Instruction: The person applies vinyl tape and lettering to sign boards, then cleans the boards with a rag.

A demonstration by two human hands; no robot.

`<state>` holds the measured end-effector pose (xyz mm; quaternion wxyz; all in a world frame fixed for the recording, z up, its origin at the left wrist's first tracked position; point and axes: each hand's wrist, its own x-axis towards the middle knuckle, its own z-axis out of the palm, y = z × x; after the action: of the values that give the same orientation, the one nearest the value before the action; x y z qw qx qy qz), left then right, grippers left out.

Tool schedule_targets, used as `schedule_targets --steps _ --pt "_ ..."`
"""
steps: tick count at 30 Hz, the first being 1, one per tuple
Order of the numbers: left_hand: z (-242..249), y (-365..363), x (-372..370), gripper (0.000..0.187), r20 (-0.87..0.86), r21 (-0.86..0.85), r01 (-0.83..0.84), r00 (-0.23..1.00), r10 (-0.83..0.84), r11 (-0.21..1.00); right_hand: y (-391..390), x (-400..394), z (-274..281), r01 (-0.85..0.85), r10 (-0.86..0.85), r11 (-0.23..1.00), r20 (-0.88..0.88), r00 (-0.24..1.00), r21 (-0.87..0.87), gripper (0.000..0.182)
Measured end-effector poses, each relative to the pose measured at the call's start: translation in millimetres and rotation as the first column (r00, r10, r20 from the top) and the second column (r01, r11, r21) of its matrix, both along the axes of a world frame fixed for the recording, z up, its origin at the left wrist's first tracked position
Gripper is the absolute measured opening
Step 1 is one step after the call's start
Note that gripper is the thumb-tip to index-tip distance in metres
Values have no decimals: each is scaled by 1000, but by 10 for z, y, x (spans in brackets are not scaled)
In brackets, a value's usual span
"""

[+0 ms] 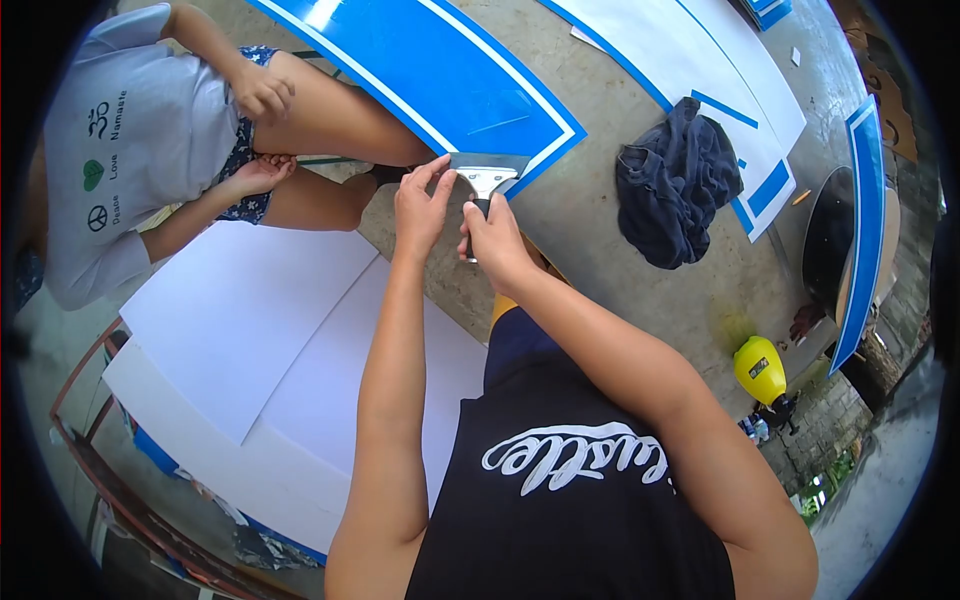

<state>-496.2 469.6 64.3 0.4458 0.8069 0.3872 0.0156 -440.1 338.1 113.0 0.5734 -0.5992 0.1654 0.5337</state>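
Observation:
My right hand (498, 243) is wrapped round the black handle of a wide-bladed scraper (487, 180). Its metal blade points away from me, over the near end of a blue sign panel (450, 75) with a white border line. My left hand (422, 208) is closed at the blade's left corner, thumb and forefinger against it. The exact contact of blade and panel is hard to make out.
Another person (170, 150) is at the left, hands near their lap. White sheets (250, 320) lie below. A dark crumpled cloth (677, 180) rests on the grey table (610, 260) beside blue-and-white panels (735, 80). A yellow spray bottle (760, 370) stands at right, near an upright blue strip (865, 230).

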Motion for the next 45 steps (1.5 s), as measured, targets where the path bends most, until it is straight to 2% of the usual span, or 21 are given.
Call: schedule_targets --steps 2,4,6,10,11,14,18,21,24,27,30,32,35,39,45 --pt "-76 -150 -31 33 59 97 72 995 -78 993 -181 85 -34 -62 66 996 63 996 -63 25" --pt "-68 -319 -2 37 64 117 94 993 -102 989 -339 248 60 -158 189 972 182 965 -172 28" --pt "-129 -431 38 39 44 195 135 988 -146 972 -448 377 -26 -171 207 969 200 958 -180 30" --pt "-165 -512 142 41 9 278 110 993 -117 954 -421 608 -63 -281 334 929 221 916 -239 28" --pt "-157 -506 165 41 2 293 107 994 -113 950 -418 614 -182 -277 343 926 264 901 -257 35" --pt "-144 -483 168 42 -8 344 101 994 -105 934 -412 599 -603 -288 397 910 432 810 -298 37" --pt "-155 -510 112 41 -16 363 86 996 -86 928 -328 729 -414 -320 394 912 323 861 -258 27" --pt "-120 -577 61 41 -39 361 69 997 -59 930 -435 808 -420 -362 443 893 380 812 -266 27" --pt "-103 -668 14 43 -39 386 69 998 -59 920 -597 830 -273 -449 562 819 344 752 -358 40" --pt "-107 -757 -6 45 -90 397 114 992 -85 911 -569 817 -322 -442 570 813 368 735 -379 41" --pt "-73 -821 8 48 -155 473 167 982 -105 865 -441 873 -430 -431 535 838 354 767 -334 42" --pt "-83 -821 32 57 -214 458 213 969 -125 863 -418 908 -448 -424 515 851 330 791 -311 40" --pt "-63 -796 100 64 -274 485 277 949 -156 830 -494 971 -120 -401 460 884 298 837 -239 32" --pt "-128 -735 211 69 -344 517 350 921 -185 781 -1075 909 180 -346 367 930 312 876 -122 22" --pt "-131 -692 406 68 -415 489 367 896 -160 791 -1871 837 423 -235 263 964 300 917 -124 20"
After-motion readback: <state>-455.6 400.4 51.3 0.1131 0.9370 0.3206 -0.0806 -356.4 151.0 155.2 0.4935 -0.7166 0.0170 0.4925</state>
